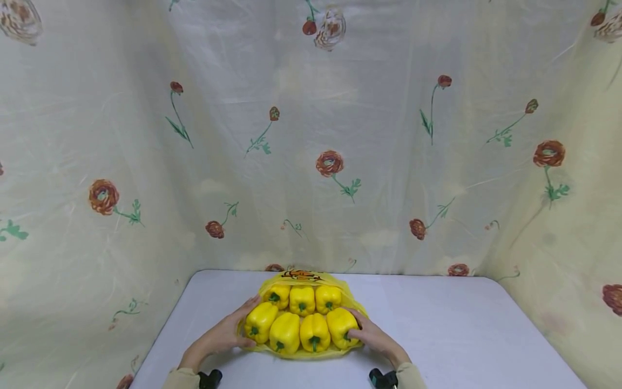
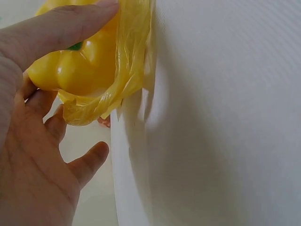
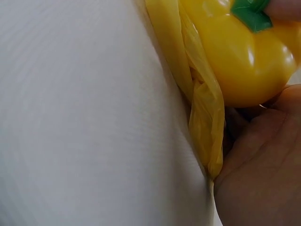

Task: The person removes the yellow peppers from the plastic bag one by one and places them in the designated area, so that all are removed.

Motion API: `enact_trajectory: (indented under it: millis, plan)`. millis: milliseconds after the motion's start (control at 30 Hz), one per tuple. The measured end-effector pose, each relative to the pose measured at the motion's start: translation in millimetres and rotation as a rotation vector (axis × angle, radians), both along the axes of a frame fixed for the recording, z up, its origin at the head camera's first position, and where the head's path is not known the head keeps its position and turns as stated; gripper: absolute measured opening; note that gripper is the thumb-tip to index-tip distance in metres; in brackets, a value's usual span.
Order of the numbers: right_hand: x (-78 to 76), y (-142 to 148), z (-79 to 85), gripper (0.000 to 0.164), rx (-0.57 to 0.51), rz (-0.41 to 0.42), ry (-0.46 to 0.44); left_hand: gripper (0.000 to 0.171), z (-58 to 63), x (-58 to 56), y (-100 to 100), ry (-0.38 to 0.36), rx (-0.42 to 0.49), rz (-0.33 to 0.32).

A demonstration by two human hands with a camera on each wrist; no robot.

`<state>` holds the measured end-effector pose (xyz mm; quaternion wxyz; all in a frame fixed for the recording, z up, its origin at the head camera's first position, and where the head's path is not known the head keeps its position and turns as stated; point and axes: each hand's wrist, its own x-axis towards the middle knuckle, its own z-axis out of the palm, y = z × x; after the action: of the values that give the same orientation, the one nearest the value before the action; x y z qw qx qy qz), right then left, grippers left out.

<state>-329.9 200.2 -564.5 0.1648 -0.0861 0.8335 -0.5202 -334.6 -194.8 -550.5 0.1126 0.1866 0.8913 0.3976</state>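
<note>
A yellow bag (image 1: 297, 355) lies on the white counter (image 1: 437, 319) near the middle, its long axis running left to right and its mouth facing the person. Dark and orange print shows on its far upper side. Seven yellow peppers sit in the mouth: three in the back row (image 1: 302, 296) and four in front. All have their green stem ends turned toward the person. The two middle front peppers (image 1: 284, 328) have their long axes running roughly away from the person; the left front pepper (image 1: 263, 319) slants, its stem aimed near and left, while the right front pepper (image 1: 341, 323) angles near and right.

The left grip (image 1: 230, 328) cups the left front pepper, thumb across its stem side, the little finger sticking out. The right grip (image 1: 373, 334) holds the right front pepper, thumb at its stem, fingers behind. Bunched bag edge shows beside both grips. A flowered curtain (image 1: 291, 65) hangs behind.
</note>
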Motion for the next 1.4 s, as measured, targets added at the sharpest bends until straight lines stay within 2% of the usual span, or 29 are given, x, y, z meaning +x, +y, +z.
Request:
enact_trajectory:
  millis: [233,567,867,1067,1400]
  plan:
    - [-0.5,0.2,2.5,0.072,0.004,-0.008,0.002,0.108,-0.3,-1.2,2.0,-0.011,0.003,0.02]
    - [-2.9,3.1,0.7,0.073,-0.013,0.02,0.031,0.109,-2.0,-1.3,0.8,-0.016,0.028,0.007]
    - [-3.4,7.0,0.8,0.072,-0.048,0.053,0.032,0.111,0.2,0.7,2.1,-0.031,0.011,0.029]
    - [-3.5,7.3,-1.0,0.07,-0.059,0.035,0.036,0.112,1.6,2.1,-0.4,0.001,0.013,0.005]
    - [-1.5,7.6,3.4,0.071,-0.057,0.027,0.039,0.115,1.1,0.2,-6.1,0.06,-0.041,-0.037]
